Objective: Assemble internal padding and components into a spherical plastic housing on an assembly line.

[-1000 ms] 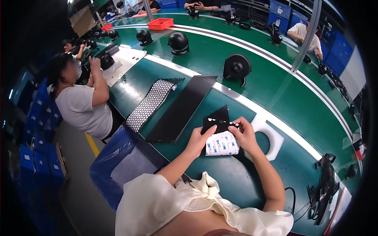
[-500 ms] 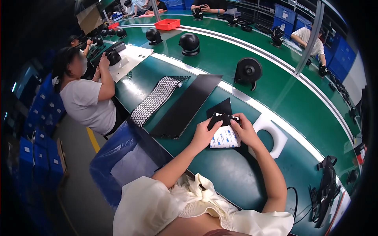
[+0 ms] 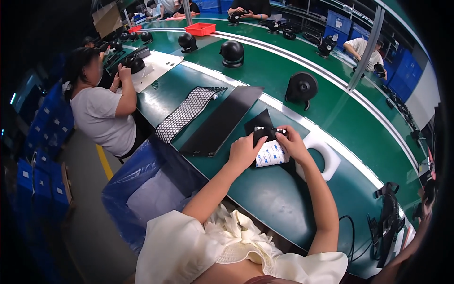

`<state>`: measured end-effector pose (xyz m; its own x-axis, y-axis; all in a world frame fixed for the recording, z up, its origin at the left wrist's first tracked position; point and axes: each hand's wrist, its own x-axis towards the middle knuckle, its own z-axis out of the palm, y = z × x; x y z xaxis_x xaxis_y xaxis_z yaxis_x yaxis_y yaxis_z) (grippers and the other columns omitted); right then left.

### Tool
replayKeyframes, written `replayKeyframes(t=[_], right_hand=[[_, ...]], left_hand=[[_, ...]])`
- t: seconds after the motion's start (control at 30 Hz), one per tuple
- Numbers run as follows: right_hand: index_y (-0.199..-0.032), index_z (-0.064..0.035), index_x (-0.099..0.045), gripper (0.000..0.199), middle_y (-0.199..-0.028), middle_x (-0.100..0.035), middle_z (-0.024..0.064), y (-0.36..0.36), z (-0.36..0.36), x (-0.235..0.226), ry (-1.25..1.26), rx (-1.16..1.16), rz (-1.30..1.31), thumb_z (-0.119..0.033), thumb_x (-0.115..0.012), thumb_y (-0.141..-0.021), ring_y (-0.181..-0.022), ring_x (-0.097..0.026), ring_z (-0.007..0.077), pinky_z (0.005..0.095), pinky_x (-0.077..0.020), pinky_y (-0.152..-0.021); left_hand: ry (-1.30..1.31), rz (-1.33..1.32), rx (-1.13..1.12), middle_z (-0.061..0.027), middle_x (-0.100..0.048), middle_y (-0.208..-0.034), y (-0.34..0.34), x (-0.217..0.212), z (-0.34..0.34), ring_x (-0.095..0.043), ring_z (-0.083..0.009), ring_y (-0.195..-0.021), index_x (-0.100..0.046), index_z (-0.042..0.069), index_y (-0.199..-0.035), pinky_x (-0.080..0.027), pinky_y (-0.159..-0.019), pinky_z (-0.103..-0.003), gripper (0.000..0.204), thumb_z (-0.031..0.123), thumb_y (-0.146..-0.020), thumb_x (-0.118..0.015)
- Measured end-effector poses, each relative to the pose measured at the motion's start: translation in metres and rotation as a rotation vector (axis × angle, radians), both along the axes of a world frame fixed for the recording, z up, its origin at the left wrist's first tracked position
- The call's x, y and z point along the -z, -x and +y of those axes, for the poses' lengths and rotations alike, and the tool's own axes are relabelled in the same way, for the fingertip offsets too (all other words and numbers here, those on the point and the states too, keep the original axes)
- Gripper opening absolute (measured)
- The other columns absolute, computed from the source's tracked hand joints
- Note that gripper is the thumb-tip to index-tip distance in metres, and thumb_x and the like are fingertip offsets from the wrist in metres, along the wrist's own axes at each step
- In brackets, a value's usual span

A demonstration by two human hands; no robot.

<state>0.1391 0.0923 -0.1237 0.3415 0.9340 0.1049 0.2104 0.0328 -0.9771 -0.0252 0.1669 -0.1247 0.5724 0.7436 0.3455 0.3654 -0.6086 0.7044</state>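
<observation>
My left hand (image 3: 243, 151) and my right hand (image 3: 293, 144) pinch a small black sheet (image 3: 265, 136) between thumbs and fingers, over the near bench. White dots show along its upper edge. Below hangs a white backing paper (image 3: 271, 155) with blue print; whether it is one piece with the black sheet I cannot tell. Behind my fingers lies a dark flat sheet (image 3: 257, 121), partly hidden. Beside my right hand is a white foam piece (image 3: 332, 163) with a round hole. Left of my hands lie a long black sheet (image 3: 222, 120) and a white-dotted black strip (image 3: 187, 113).
Black dome-shaped units (image 3: 231, 53) and a black round unit (image 3: 301, 88) stand on the green conveyor beyond, with a red tray (image 3: 200, 29). A co-worker (image 3: 101, 109) sits at left. A blue-lined bin (image 3: 151, 194) is below left; a black strap bundle (image 3: 390, 217) lies right.
The black units on the conveyor have shifted slightly right relative to the bench. My view has tilted a little. Both hands keep their hold on the black sheet. An arm appears at the right edge.
</observation>
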Motion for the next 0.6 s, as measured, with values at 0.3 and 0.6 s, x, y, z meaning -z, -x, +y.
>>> replayKeyframes(t=[0.3,0.6], right_hand=[[-0.1,-0.0008,-0.048,0.023,-0.076,-0.052,0.0018,-0.002,0.003,0.005,-0.01,-0.047,0.024,-0.015,-0.055,-0.083,-0.066,-0.047,0.0057,0.0192,-0.0396,-0.057],[-0.105,-0.0001,-0.045,0.026,-0.077,-0.051,0.0005,0.0,0.002,-0.006,0.076,-0.132,0.119,-0.014,-0.052,-0.085,-0.065,-0.047,0.0035,0.0172,-0.0382,-0.056]], left_hand=[[-0.047,0.025,0.001,-0.0181,-0.058,-0.064,0.004,-0.007,-0.004,-0.058,-0.0347,-0.06,-0.056,0.002,-0.086,-0.046,-0.052,-0.041,0.035,0.037,-0.082,-0.049],[-0.034,-0.057,0.059,-0.0181,-0.06,-0.076,0.007,-0.012,-0.01,-0.058,-0.0339,-0.066,-0.049,0.002,-0.104,-0.047,-0.056,-0.039,0.032,0.027,-0.084,-0.05]])
